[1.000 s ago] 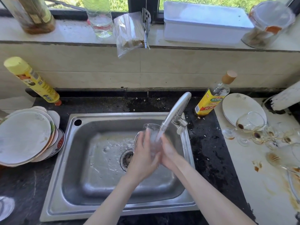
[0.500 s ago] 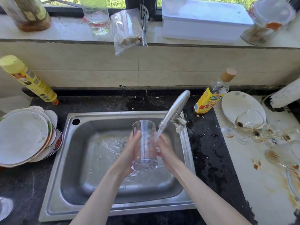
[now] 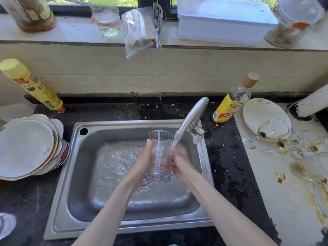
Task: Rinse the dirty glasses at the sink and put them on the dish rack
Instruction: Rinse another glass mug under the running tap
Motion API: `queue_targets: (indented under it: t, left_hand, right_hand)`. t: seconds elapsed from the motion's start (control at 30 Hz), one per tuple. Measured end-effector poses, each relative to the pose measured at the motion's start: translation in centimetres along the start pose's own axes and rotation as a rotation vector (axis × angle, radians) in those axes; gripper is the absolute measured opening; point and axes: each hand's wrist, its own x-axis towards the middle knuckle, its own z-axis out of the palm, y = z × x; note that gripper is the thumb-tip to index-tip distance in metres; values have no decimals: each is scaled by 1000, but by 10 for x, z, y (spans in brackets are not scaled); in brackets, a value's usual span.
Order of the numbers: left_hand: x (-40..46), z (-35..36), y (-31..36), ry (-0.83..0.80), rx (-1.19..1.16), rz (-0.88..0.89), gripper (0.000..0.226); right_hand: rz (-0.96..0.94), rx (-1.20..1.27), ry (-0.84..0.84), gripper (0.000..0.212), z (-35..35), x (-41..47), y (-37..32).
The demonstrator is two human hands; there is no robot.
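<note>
Over the stainless-steel sink, a clear, straight-sided tumbler with a thick base stands upright in the air between both hands; the left hand lies along its left wall with fingers nearly straight, and the right hand curls round its lower right side, so the glass is gripped from both flanks. Above the sink's right rim rises a curved, brushed-metal faucet; its stream falls just right of the tumbler's mouth, onto the right hand, and the basin floor under it is rippled with water. Left of the sink, a stack of round white plates leans on the dark speckled tabletop; behind that stack stands a yellow cylindrical bottle. Right of the sink, a yellow-labelled glass bottle with a tan cap stands by an oval white plate; beyond these, several stemmed glasses with brown dregs lie and stand crowded on a pale, stained surface.
</note>
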Motion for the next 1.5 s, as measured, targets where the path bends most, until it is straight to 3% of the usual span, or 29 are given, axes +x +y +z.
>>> queue_targets:
  t: [0.1, 0.17, 0.23, 0.37, 0.5, 0.63, 0.73, 0.87, 0.93, 1.1, 1.23, 1.33, 1.5]
  left_hand:
    - [1, 0, -8, -32, 216, 98, 52]
    - [-1, -2, -13, -66, 407, 185, 83]
    - [-2, 0, -14, -59, 496, 213, 97]
    - [12, 9, -16, 268, 375, 71, 74]
    - [17, 5, -15, 396, 142, -33, 63]
    - [3, 6, -36, 267, 452, 146, 59]
    - [4, 0, -43, 205, 472, 151, 68]
    - [0, -6, -43, 44, 553, 177, 101]
    - [-1, -8, -42, -34, 557, 191, 106]
    - [1, -5, -32, -4, 497, 325, 75]
    - [4, 1, -30, 25, 349, 359, 48]
    - [9, -1, -37, 44, 236, 334, 50]
    - [15, -1, -26, -54, 291, 354, 68]
  right_hand:
    - [18, 66, 171, 29, -3, 4, -1]
    - [23, 130, 237, 28, -7, 4, -6]
    - [-12, 91, 262, 27, -10, 1, -10]
    - [-249, -291, 247, 27, -3, -3, -1]
    - [-259, -301, 220, 19, 5, -9, 4]
    - [-141, -75, 257, 22, 2, -11, -3]
    - [-100, 42, 242, 27, 1, -16, -2]
    - [-23, 205, 248, 30, -4, -17, -2]
    - [44, 270, 267, 33, -9, -14, -7]
    - [311, 663, 303, 41, -28, 4, -17]
    - [402, 814, 331, 42, -41, 9, -14]
    - [436, 950, 356, 44, -45, 10, -12]
    - [539, 1109, 351, 33, -46, 13, 2]
